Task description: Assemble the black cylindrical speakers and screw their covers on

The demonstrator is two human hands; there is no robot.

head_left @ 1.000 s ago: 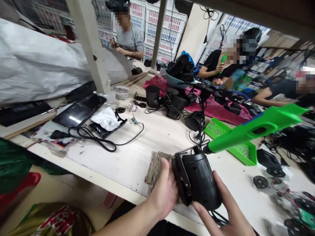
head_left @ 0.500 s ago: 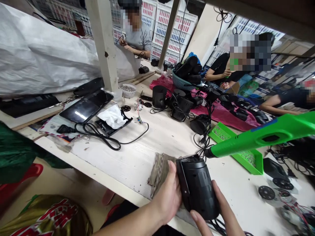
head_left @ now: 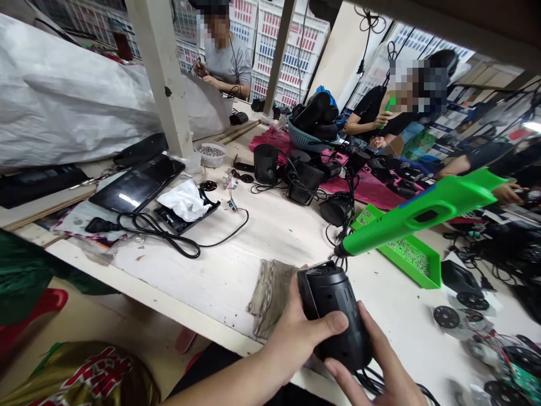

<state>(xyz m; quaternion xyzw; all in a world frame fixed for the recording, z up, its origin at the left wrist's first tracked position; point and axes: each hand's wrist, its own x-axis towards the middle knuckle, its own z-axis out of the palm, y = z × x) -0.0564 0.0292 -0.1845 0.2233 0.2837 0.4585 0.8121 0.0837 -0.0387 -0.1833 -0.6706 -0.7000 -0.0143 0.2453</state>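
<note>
A black rounded plastic housing (head_left: 333, 316) is held over the near edge of the white workbench (head_left: 270, 237). My left hand (head_left: 300, 332) grips its left side, thumb laid across the top. My right hand (head_left: 372, 366) cups it from below and the right, fingers curled round it. A green electric screwdriver (head_left: 418, 214) hangs just above, its tip close to the housing's upper end. A grey cloth pad (head_left: 270, 293) lies under my left hand.
A green tray of screws (head_left: 406, 254), more black housings (head_left: 304, 180) with cables, a tablet (head_left: 135, 186), a white rag (head_left: 183, 200) and a bowl of screws (head_left: 210, 153) lie on the bench. A post (head_left: 163, 79) stands left. Other people work across the bench.
The housing has been turned so its closed side faces up. My left thumb has moved across its top. The green screwdriver has swung left, nearer the housing.
</note>
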